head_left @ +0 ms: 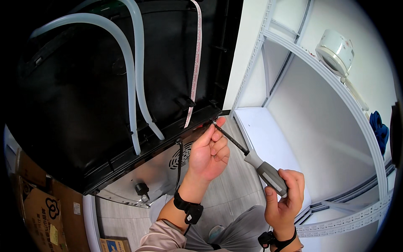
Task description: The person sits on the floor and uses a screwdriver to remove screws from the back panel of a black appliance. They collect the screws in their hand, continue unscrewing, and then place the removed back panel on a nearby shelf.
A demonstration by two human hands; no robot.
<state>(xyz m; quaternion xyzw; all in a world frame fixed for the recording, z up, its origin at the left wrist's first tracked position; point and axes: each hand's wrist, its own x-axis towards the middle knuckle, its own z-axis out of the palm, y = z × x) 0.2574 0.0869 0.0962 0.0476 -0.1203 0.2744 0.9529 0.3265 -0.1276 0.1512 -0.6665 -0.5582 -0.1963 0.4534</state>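
Note:
My right hand (286, 197) is wrapped around the grey handle of a screwdriver (268, 174), whose dark shaft points up and to the left. At its tip, the thumb and fingers of my left hand (210, 155) pinch a small shiny piece, apparently a screw (214, 123). Both sit just off the near right corner of a big black panel (84, 92), part of an appliance. Its metal side (130, 182) below has a round vent (179, 156) and a black knob-like fitting (142, 189). My left fingers partly hide the panel's corner.
Two translucent hoses (131, 84) and a red-and-white ribbon cable (195, 63) lie over the panel. A black cable (180, 164) hangs beside my left wrist. On the right stands white metal shelving (336, 84) with a white pot (336, 50). Cardboard boxes (37, 214) are at the lower left.

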